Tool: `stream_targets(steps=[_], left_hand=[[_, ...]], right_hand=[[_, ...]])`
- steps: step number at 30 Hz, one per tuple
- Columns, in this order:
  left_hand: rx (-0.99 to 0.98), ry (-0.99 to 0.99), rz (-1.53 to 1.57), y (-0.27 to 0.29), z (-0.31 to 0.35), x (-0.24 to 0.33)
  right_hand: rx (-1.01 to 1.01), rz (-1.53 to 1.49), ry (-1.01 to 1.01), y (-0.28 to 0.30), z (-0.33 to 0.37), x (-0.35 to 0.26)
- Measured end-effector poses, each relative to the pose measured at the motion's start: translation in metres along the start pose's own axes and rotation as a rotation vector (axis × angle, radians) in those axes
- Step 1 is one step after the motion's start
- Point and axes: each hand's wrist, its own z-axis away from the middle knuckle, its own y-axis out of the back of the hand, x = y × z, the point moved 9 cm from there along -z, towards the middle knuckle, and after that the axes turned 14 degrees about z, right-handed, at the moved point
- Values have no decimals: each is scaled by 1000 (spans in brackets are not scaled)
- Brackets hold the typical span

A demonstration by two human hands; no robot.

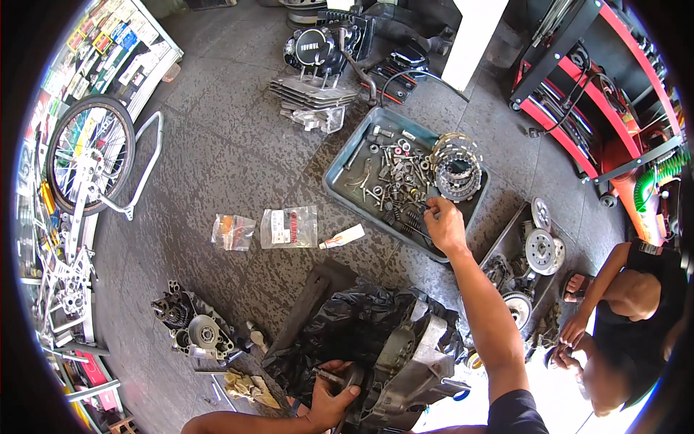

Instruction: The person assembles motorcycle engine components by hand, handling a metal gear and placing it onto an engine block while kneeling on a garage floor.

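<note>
From the head, the right hand (446,228) pinches narrowly among bolts (399,165) in the tray (369,213); I can't tell if it has one. The left hand (331,405) holds a dark part (353,375) by the engine case (426,347). Pick gently.

On the floor (210,130), the tray (349,184) holds loose bolts (394,170), with a stack of rings (457,177) at its right end and the right hand (444,226) over its near right part. Left of its near side lie a tube (343,236), then two packets (289,226); behind it stands a finned cylinder (314,94). Nearest, the left hand (334,401) is left of the engine case (412,362).
</note>
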Motion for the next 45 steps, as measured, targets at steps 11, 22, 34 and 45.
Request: stream_targets(steps=[11,22,34,45], left_hand=[[-56,-83,-87,9,-3,-12],[-60,-36,-120,9,-2,-10],[-9,-8,-57,7,0,-6],[-82,-54,-100,8,0,-10]], right_hand=[[16,51,-27,7,-11,1],[48,-14,19,10,-8,0],[6,-3,16,4,-16,-8],[213,108,71,42,-14,-13]])
